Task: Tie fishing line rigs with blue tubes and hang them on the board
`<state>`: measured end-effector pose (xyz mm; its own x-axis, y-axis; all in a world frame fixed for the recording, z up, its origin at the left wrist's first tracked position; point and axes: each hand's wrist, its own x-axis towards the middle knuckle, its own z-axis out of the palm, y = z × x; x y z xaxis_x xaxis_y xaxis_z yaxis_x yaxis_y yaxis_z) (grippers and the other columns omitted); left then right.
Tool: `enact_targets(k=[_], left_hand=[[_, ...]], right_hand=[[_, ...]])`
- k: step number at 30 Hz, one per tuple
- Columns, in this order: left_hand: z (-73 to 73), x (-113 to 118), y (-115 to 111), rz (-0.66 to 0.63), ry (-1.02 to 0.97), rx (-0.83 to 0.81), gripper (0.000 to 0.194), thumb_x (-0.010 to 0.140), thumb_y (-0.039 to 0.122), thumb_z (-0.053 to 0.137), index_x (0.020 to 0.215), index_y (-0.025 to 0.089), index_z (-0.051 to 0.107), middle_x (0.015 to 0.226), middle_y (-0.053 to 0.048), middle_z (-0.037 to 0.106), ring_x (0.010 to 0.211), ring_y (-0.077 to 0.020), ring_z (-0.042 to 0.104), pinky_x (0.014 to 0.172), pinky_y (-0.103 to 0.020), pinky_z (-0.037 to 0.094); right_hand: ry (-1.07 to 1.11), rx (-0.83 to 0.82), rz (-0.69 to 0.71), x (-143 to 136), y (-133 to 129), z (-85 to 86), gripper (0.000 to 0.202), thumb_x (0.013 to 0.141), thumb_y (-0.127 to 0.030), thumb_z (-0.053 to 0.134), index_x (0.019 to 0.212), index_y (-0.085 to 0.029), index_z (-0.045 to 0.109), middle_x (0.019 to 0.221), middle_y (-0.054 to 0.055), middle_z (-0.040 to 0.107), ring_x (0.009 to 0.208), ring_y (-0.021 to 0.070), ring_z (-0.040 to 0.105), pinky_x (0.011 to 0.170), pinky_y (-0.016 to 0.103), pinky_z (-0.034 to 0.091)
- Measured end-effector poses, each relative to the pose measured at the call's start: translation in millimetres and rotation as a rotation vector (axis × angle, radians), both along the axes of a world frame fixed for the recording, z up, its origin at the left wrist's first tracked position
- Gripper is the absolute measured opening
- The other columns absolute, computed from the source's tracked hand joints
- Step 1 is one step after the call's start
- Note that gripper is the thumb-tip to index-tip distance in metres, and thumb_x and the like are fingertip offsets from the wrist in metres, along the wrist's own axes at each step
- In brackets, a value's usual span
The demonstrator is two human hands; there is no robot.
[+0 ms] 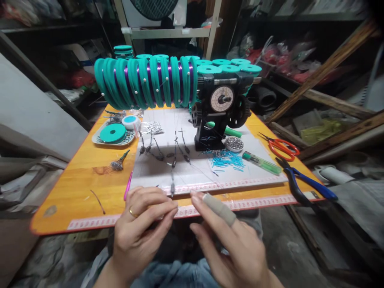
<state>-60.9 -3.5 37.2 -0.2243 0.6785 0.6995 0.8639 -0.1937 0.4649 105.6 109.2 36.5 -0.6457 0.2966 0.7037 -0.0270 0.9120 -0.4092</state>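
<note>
My left hand [144,228], a gold ring on one finger, is at the table's front edge with thumb and forefinger pinched together. What it pinches is too small to make out. Just right of it, my right hand [225,236] has its thumb apart from its forefinger, with a grey sleeve [220,210] around one finger; nothing shows between them. Beyond my hands, thin lines with dark weights [173,162] hang from a row of teal foam spools [147,82] on a black winding machine [213,116]. One dark weight [172,188] hangs just above my left fingertips.
Blue-handled pliers [312,184] and red-handled scissors [282,148] lie at the right. Light blue pieces [228,161] and a green tube [261,162] rest on the white board [195,176]. A tray [96,140] holding a teal disc stands at the left. Measuring tape [96,222] lines the front edge.
</note>
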Motion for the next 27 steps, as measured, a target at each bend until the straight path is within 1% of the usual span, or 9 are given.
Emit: enact_targets(k=[2,6,10,15,17,19,21,23,27], left_hand=[[-5.6,8,-2,0.021,-0.070,0.032,0.028,0.079,-0.005,0.067,0.098,0.016,0.069,0.089,-0.005,0.061,0.090,-0.0181,0.058,0.081,-0.035,0.048],[-15.3,17,-8,0.068,-0.146,0.069,0.028,0.080,-0.002,0.068,0.100,0.017,0.071,0.083,-0.002,0.056,0.081,-0.0140,0.056,0.073,-0.028,0.049],[-21.4,26,-14,0.044,-0.319,0.041,0.027,0.082,0.000,0.068,0.099,0.021,0.072,0.082,0.000,0.068,0.075,-0.0104,0.064,0.070,-0.019,0.053],[-32.5,46,-15,0.074,-0.871,-0.006,0.021,0.083,0.011,0.071,0.091,0.030,0.078,0.088,0.002,0.076,0.078,-0.0117,0.071,0.067,-0.016,0.057],[-38.2,54,-13,0.054,-1.108,0.010,0.016,0.084,0.016,0.072,0.088,0.029,0.079,0.088,0.001,0.075,0.071,-0.0107,0.069,0.060,-0.015,0.056],[-42.9,60,-11,0.048,-1.245,0.046,0.010,0.082,0.019,0.073,0.085,0.026,0.079,0.083,0.001,0.074,0.063,-0.0085,0.066,0.055,-0.013,0.055],[-45.7,63,-11,0.077,-1.291,0.081,0.012,0.081,0.019,0.075,0.089,0.026,0.078,0.081,0.001,0.075,0.063,-0.0086,0.067,0.055,-0.012,0.055],[-46.9,65,-13,0.110,-1.264,0.104,0.025,0.081,0.016,0.074,0.103,0.029,0.074,0.080,0.002,0.075,0.066,-0.0090,0.069,0.057,-0.012,0.056],[-50.0,66,-23,0.158,-0.970,0.067,0.042,0.088,0.011,0.065,0.121,0.036,0.060,0.089,0.005,0.074,0.080,-0.0086,0.071,0.073,-0.015,0.059]], right_hand=[[0.004,-0.042,0.001,-8,-7,-0.3,0.037,0.092,-0.006,0.059,0.130,-0.007,0.055,0.121,0.011,0.069,0.115,0.0137,0.063,0.099,0.018,0.047],[0.032,-0.122,-0.005,-16,-13,-3.7,0.021,0.092,-0.007,0.059,0.111,-0.015,0.061,0.093,0.002,0.073,0.081,0.0108,0.069,0.074,0.019,0.052],[-0.007,-0.122,-0.009,-14,-20,-9.5,0.017,0.092,-0.006,0.056,0.104,-0.017,0.059,0.085,0.002,0.071,0.070,0.0132,0.066,0.063,0.025,0.050],[-0.033,-0.070,-0.020,-9,-27,-18.4,0.019,0.094,-0.006,0.051,0.108,-0.016,0.057,0.085,0.003,0.070,0.069,0.0152,0.066,0.064,0.027,0.050],[-0.049,-0.042,-0.032,-8,-29,-21.0,0.019,0.095,-0.007,0.049,0.110,-0.016,0.057,0.088,0.004,0.071,0.069,0.0157,0.066,0.063,0.027,0.050],[-0.070,-0.028,-0.023,-7,-29,-22.4,0.019,0.097,-0.008,0.047,0.111,-0.016,0.056,0.088,0.004,0.071,0.067,0.0154,0.065,0.063,0.027,0.050],[-0.103,-0.027,-0.008,-6,-29,-22.2,0.017,0.098,-0.010,0.045,0.110,-0.017,0.055,0.087,0.004,0.070,0.066,0.0148,0.064,0.062,0.026,0.050],[-0.134,-0.037,-0.003,-6,-28,-20.8,0.017,0.099,-0.011,0.043,0.109,-0.018,0.055,0.084,0.003,0.068,0.065,0.0147,0.063,0.061,0.025,0.049],[-0.162,-0.023,0.009,-7,-26,-17.4,0.015,0.100,-0.012,0.041,0.104,-0.018,0.055,0.080,0.003,0.065,0.063,0.0153,0.061,0.059,0.026,0.047]])
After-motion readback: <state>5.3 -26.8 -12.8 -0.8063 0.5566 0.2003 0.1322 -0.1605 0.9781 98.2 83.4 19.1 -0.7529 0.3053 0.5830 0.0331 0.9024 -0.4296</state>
